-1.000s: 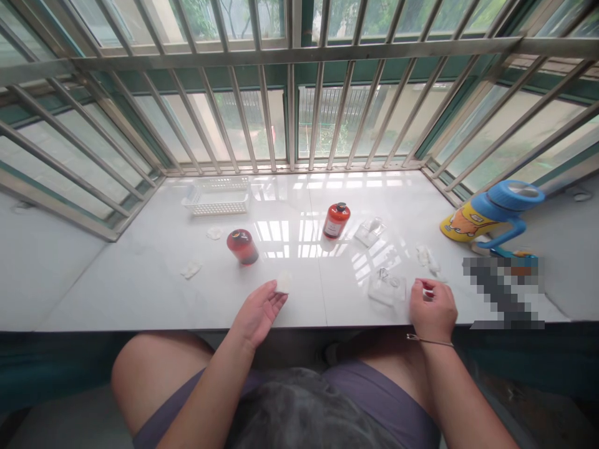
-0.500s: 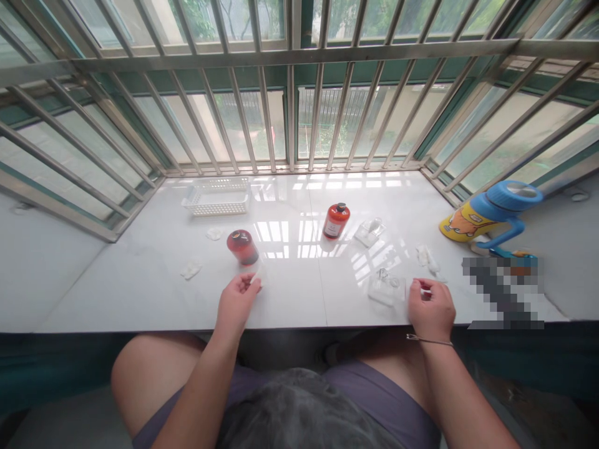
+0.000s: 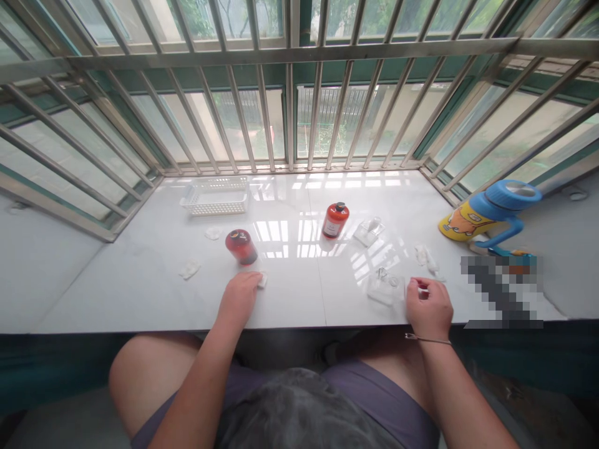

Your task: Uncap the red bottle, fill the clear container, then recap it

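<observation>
My left hand (image 3: 239,298) rests low on the white counter, its fingers closed on a small piece of white tissue (image 3: 262,280) that sticks out on the right. Just beyond it stands a red bottle (image 3: 241,247) with a dark top, apart from the fingers. On the right, my right hand (image 3: 429,302) lies curled, thumb and fingers brought together; whether anything is in them is hidden. Close to its left side is a clear plastic pump bottle (image 3: 384,290). A second red bottle (image 3: 336,221) with a pale label and another clear pump bottle (image 3: 369,232) stand farther back.
A white perforated basket (image 3: 215,198) sits at the back left. Crumpled tissues (image 3: 189,269) lie on the left, another tissue (image 3: 422,254) on the right. A blue and yellow water bottle (image 3: 489,212) stands at the right. Metal bars (image 3: 290,118) border the counter (image 3: 299,305).
My left hand has turned over palm-down and lowered onto the counter with the tissue. My right hand keeps its place, and the bottles have not moved.
</observation>
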### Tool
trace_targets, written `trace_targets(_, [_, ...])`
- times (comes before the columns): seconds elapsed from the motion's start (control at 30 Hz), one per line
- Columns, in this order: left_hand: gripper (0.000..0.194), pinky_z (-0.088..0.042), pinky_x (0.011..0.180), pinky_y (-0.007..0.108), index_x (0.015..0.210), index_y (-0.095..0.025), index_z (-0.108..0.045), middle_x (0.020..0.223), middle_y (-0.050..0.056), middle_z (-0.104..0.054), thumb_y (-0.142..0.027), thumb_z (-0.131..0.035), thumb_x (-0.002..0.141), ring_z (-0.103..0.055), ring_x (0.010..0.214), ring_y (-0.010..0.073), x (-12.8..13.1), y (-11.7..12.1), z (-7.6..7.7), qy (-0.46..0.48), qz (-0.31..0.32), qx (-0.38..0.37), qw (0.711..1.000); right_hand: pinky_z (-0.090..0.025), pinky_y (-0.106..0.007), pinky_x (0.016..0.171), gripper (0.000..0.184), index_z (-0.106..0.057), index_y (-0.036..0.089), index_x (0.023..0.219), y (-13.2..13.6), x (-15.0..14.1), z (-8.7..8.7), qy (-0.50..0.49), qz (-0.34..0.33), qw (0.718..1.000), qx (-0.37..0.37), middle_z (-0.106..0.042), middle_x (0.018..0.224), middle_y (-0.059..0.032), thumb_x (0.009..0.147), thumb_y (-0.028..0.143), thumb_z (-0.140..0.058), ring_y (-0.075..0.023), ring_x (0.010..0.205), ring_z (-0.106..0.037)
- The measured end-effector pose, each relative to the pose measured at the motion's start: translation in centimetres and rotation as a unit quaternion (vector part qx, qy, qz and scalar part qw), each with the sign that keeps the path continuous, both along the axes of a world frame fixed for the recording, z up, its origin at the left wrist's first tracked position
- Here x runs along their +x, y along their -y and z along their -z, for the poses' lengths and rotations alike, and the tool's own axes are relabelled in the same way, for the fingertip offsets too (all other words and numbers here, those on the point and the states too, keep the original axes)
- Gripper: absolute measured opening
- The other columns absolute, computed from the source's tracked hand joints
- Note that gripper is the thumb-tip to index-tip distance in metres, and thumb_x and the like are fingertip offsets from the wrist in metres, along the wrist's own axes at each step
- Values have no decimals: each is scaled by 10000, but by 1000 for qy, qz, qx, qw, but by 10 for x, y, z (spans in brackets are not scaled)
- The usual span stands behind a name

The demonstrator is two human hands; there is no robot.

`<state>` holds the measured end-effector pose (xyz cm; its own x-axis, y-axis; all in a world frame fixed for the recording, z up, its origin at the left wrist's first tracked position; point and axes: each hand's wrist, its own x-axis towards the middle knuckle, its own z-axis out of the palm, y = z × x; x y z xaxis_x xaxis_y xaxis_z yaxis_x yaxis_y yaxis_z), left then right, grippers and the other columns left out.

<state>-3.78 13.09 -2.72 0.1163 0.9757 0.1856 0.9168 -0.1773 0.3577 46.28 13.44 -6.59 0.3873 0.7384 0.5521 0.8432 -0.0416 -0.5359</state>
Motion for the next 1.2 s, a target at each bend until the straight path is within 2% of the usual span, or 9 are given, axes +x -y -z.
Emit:
trace_targets(0.17, [258, -583, 995, 397, 917, -228, -804, 1118, 79, -812, -158, -567, 992, -725, 1044, 257, 10, -12, -5, 4, 19, -19, 1000, -513, -374, 777, 228, -700, 190, 978, 0, 0, 0, -1, 0, 1000, -2, -684, 965, -84, 961, 394, -600, -215, 760, -595])
trace_targets(0.4, [269, -558, 923, 361, 934, -210, -787, 1089, 84, -782, -124, -539, 994, -697, 1009, 243, 40, -23, -6, 18, 15, -39, 999, -509, -375, 781, 234, -698, 194, 972, 0, 1, 1, 1, -2, 1000, -6, -678, 951, -83, 964, 406, -599, -220, 769, -592])
trace_targets(0.83, [237, -495, 845, 318, 873, -196, -698, 1018, 70, -722, -63, -523, 962, -644, 1007, 224, 155, -50, -7, 0, 96, -78, 992, -527, -381, 794, 233, -703, 190, 984, -1, 0, 1, 0, -5, 1000, -9, -685, 961, -85, 969, 398, -600, -223, 792, -610])
trace_targets(1.2, [205, -521, 860, 366, 959, -173, -732, 1046, 120, -711, -66, -558, 979, -641, 1014, 259, 231, -89, -8, -48, 174, -80, 980, -540, -387, 824, 268, -694, 198, 995, -2, -1, 1, -10, -5, 1000, -25, -690, 989, -101, 992, 437, -572, -242, 862, -627])
